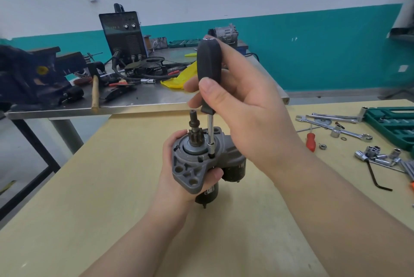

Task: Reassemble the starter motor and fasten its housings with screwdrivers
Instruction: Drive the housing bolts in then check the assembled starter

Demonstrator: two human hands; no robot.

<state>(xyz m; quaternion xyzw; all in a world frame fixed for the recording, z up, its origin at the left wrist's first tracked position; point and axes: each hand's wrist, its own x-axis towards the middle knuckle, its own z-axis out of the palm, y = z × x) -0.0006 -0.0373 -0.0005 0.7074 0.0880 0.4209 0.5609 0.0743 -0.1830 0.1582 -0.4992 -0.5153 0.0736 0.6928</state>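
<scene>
The starter motor (192, 164) stands upright over the wooden table (112, 187), grey nose housing on top, with its pinion gear and shaft (194, 127) pointing up. My left hand (172, 176) grips it from the left, thumb curled under the front flange. In my right hand (242, 106) is the black handle of a screwdriver (207, 75), held vertically. Its chrome shank runs down to a fastener on the housing's right side (211, 153). The black motor body and solenoid (233, 169) hang below the housing.
Wrenches, sockets, a hex key (376, 176), a red-handled screwdriver (311, 141) and a green socket case (394, 124) lie at the table's right. Behind stands a steel bench (156, 97) with a vise (33, 75), a welder (123, 34), a hammer and cables.
</scene>
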